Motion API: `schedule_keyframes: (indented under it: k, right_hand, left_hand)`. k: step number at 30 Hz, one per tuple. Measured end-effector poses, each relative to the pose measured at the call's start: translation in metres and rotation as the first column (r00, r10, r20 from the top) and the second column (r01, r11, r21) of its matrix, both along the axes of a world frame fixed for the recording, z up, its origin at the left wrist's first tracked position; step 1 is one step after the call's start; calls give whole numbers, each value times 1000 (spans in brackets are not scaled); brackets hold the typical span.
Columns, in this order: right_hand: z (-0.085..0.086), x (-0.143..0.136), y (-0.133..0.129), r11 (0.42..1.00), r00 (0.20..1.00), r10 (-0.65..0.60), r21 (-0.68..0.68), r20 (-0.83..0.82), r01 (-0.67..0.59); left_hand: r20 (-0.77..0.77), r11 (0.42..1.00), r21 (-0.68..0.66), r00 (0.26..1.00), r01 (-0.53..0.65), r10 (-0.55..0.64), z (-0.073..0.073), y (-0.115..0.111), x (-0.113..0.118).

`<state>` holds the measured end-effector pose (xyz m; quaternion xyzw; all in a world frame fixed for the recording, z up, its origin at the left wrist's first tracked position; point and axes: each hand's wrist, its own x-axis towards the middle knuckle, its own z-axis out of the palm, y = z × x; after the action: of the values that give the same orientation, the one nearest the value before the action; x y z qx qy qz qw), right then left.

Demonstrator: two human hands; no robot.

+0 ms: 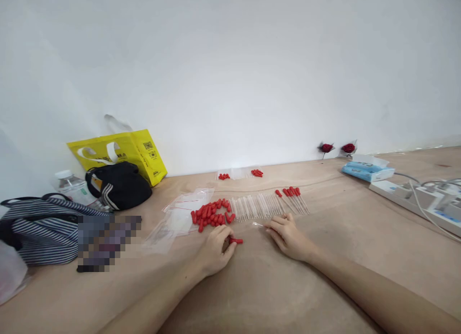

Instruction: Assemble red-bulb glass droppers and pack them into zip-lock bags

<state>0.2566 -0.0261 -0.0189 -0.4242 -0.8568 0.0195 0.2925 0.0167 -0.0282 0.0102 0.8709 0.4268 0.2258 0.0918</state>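
My left hand (219,249) pinches a red rubber bulb (236,241) between thumb and fingers, low in the middle of the table. To its right, my right hand (288,235) holds a thin clear glass tube (258,224), its end pointing left toward the bulb; the two are apart. A heap of red bulbs (212,213) lies just beyond my left hand. Beside the heap runs a row of clear tubes (255,206). At the row's right end, several tubes carry red bulbs (291,192) on their far ends.
Clear plastic bags (187,209) lie left of the heap. Bagged bulbs and tubes (241,173) rest by the wall. At left are a yellow bag (144,156), black cap (122,185), bottle (74,187) and striped bag (43,228); at right, blue tissues (367,170) and power strips (418,199).
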Motion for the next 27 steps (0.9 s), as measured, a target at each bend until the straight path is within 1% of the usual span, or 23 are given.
schedule_keyframes:
  k: [2,7,14,22,27]
  right_hand:
    - [0,-2,-3,1000,1000,8,-15,-8,-9]
    - [2,-6,-4,999,999,38,-33,-30,-39]
    - [1,-15,-6,996,995,83,-21,-60,-84]
    - [1,-22,-9,995,994,100,-15,-55,-101]
    - [3,-21,-9,995,995,97,-9,-34,-97]
  left_hand:
    - [53,999,-35,998,-26,28,-3,0,4]
    - [78,994,-113,997,5,4,-3,4,12]
    - [146,993,-107,988,-42,57,-13,4,16]
    - [153,991,-135,988,7,14,-11,5,15]
    - [145,989,-147,989,-4,26,-11,6,16]
